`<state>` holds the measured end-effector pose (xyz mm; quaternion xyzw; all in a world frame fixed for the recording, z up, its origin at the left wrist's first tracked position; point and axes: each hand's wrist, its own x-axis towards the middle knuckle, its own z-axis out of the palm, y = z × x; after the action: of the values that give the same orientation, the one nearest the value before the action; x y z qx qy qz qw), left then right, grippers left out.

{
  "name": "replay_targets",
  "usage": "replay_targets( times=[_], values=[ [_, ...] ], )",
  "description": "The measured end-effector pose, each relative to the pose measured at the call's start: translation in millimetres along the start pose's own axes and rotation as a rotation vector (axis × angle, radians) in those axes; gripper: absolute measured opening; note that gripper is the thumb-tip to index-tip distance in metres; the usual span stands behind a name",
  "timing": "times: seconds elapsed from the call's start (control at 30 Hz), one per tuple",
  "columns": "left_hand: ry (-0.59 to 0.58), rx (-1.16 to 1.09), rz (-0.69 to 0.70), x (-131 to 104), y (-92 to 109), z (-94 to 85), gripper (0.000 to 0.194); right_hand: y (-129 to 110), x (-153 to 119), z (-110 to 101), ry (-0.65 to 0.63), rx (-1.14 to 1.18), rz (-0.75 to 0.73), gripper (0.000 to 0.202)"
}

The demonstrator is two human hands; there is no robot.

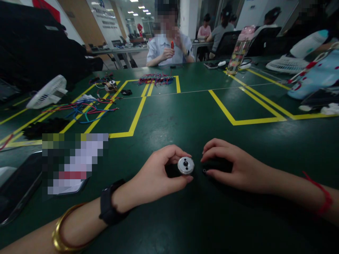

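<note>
A round silver metal part (185, 165) with a dark centre and two small dark holes faces up between the thumb and fingers of my left hand (164, 173). Just right of it, a tiny black ring (204, 171) is by the thumb tip of my right hand (233, 164). The right hand's fingers are curved and apart from the thumb, with nothing between them. Both hands are low over the dark green table (169, 134).
Cables (90, 107) and a white fan (49, 93) lie at the left, near phones. More wires (156, 79) are at the far edge, before a seated person (169, 49). A bottle (239, 51), another fan (302, 54) and a light blue bag (315, 76) stand at the right.
</note>
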<state>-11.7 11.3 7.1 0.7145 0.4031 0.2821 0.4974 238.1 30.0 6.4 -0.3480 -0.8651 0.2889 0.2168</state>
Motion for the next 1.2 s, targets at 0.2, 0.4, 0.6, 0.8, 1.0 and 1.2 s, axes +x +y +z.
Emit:
replay_targets(
  times=[0.2, 0.4, 0.6, 0.8, 1.0, 1.2],
  values=[
    [-0.006, -0.005, 0.004, 1, 0, -0.5, 0.032, -8, 13, -1, -0.015, -0.063, 0.048, 0.009],
    [0.021, 0.001, 0.015, 2, -3, 1.9, 0.028, -40, 33, -9, 0.104, 0.02, -0.107, 0.009],
    [-0.003, -0.022, 0.035, 2, -3, 2.4, 0.023, -50, 35, -2, 0.031, 0.009, -0.155, 0.01],
    [0.009, -0.064, 0.018, 2, -2, 3.6, 0.027, -43, 32, 0, 0.135, 0.042, -0.156, 0.008],
    [0.018, -0.04, 0.021, 2, -3, 3.5, 0.026, -49, 37, -7, 0.029, -0.142, -0.156, 0.013],
    [0.005, -0.038, 0.013, 2, -2, 1.9, 0.028, -49, 32, -16, 0.031, -0.065, -0.137, 0.02]
  ],
)
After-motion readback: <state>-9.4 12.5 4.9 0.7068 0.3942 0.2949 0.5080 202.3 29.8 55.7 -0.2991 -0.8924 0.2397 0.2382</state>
